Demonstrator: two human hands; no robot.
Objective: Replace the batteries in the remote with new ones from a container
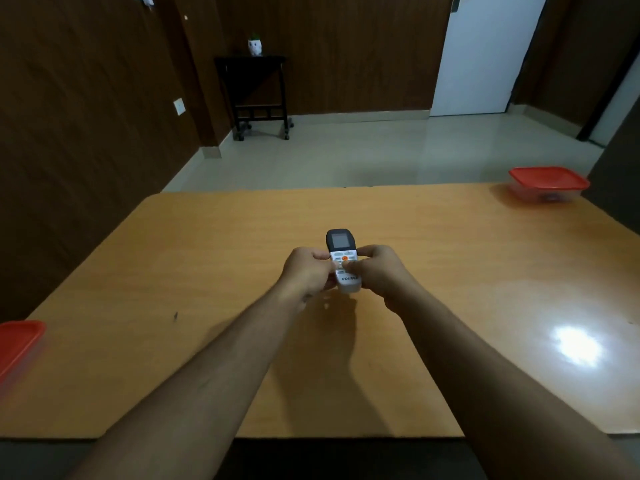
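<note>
A: Fingers first. Left hand (pixel 306 271) has its fingers (pixel 320 255) curled round the left edge of the small white plastic remote with a dark screen end (pixel 341 258). Right hand (pixel 375 268) clamps the right edge, thumb lying on the button face.

B: Remote's place?

A: Held between both hands just above the glossy orange-brown wooden worktop (pixel 207 254), middle of it, screen end pointing away, buttons up. Can't tell if the near end touches the surface.

B: Handling?

A: Judging it light, rigid, smooth plastic, a bit slippery. Grip on the long side edges looks right. The battery cover is presumably on the back, hidden, so it needs flipping, then a thumb slide. Thin cover tabs could snap if forced.

B: Containers?

A: Clear plastic box with a red lid (pixel 549 183), far right corner, lid on, well apart from the hands. Another red-lidded box (pixel 19 344) at the left edge, partly cropped. Contents unreadable.
</note>
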